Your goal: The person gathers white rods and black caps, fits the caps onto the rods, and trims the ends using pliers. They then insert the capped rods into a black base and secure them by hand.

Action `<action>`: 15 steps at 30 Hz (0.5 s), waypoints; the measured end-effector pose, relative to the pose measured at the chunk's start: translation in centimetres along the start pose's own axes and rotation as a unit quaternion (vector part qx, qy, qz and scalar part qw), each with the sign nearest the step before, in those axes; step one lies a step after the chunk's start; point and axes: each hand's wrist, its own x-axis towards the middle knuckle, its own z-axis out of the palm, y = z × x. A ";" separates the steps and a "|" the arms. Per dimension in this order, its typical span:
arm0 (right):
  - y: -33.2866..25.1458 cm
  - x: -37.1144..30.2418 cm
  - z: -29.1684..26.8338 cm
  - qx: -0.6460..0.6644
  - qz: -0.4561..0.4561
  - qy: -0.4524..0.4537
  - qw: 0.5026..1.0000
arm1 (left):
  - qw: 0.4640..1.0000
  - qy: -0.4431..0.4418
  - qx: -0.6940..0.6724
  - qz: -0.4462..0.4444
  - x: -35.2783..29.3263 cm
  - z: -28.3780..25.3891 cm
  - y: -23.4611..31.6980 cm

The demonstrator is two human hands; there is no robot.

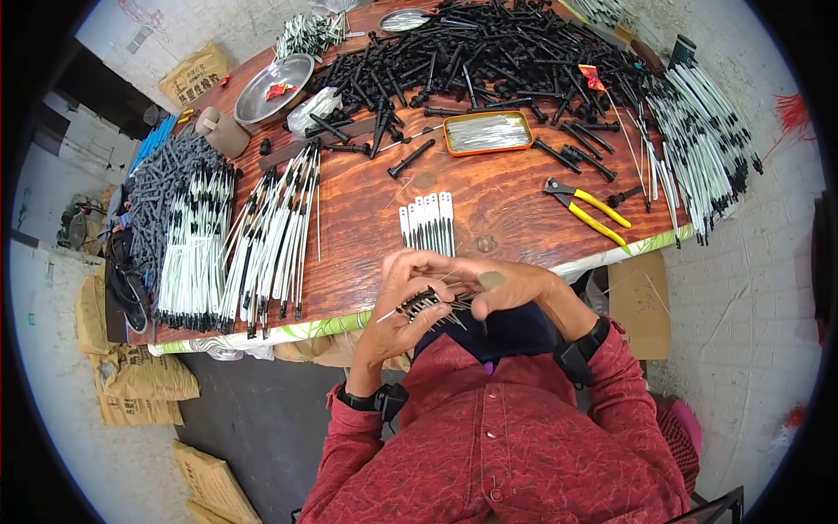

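Note:
At the table's near edge, my left hand (384, 319) is closed round a small bunch of thin rods with black ends (421, 303). Thin pale tips stick out of the bunch on both sides. My right hand (515, 288) meets it from the right, fingers bent and thumb close to the rods; what its fingers pinch is hidden. A round greyish-tan patch (491, 280) shows on the right hand. Just beyond my hands, several flat white strips with black lower parts (427, 221) lie side by side on the wooden table (349, 218).
Black plastic bolt-like parts (489, 52) are heaped at the back. An orange-rimmed tin of thin needles (487, 133) sits before them, with yellow-handled pincers (587, 212) to the right. White rod bundles (196, 253) lie left and right (703, 140). A metal bowl (275, 89) stands at back left.

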 end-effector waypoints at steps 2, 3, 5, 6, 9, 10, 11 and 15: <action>-1.4 -0.1 0.2 -0.082 0.032 -0.007 0.996 | 1.000 -0.007 -0.010 -0.008 0.2 -0.3 0.1; -2.2 -0.1 0.3 -0.163 0.066 -0.014 0.984 | 1.000 -0.010 -0.015 -0.012 0.3 -0.4 0.1; -2.5 -0.1 0.4 -0.242 0.099 -0.020 0.965 | 1.000 -0.013 -0.005 -0.003 0.2 -0.6 -0.3; -2.3 0.0 0.7 -0.280 0.085 -0.024 0.956 | 1.000 -0.013 0.005 0.007 0.1 -0.7 -0.6; -1.6 0.3 1.7 -0.356 0.058 -0.027 0.932 | 1.000 -0.016 -0.005 0.025 0.4 -0.4 -0.9; -1.1 0.5 2.3 -0.369 0.075 0.014 0.926 | 0.999 -0.014 -0.021 0.032 0.7 -0.4 -1.0; -0.5 0.7 2.7 -0.382 0.092 0.055 0.918 | 0.998 -0.013 -0.038 0.039 0.9 -0.3 -1.0; 2.4 0.9 2.1 -0.421 0.088 0.133 0.893 | 0.996 -0.043 -0.067 0.045 1.7 -0.2 -1.0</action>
